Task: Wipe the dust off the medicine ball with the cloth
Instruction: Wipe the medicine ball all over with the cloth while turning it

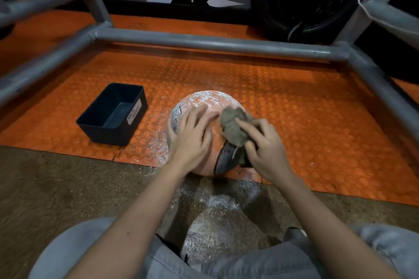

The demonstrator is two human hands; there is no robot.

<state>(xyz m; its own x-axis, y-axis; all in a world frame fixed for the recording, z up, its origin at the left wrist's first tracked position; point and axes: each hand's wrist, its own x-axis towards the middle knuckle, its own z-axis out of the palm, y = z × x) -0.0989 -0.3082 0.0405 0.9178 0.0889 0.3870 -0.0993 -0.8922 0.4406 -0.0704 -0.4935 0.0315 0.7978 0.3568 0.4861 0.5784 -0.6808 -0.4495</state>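
Observation:
An orange and dark medicine ball (205, 101) sits on the orange studded mat, its top speckled with white dust. My left hand (192, 136) lies flat on the ball's left side, fingers spread and straight. My right hand (264, 145) grips a crumpled grey-brown cloth (234, 127) and holds it against the ball's right side. The lower part of the ball is hidden by both hands.
A dark blue bin (113, 113) with a white label stands left of the ball. A grey metal tube frame (204, 42) surrounds the mat. White dust (215, 201) lies on the brown floor near my knees. A black tyre (303, 0) leans at the back right.

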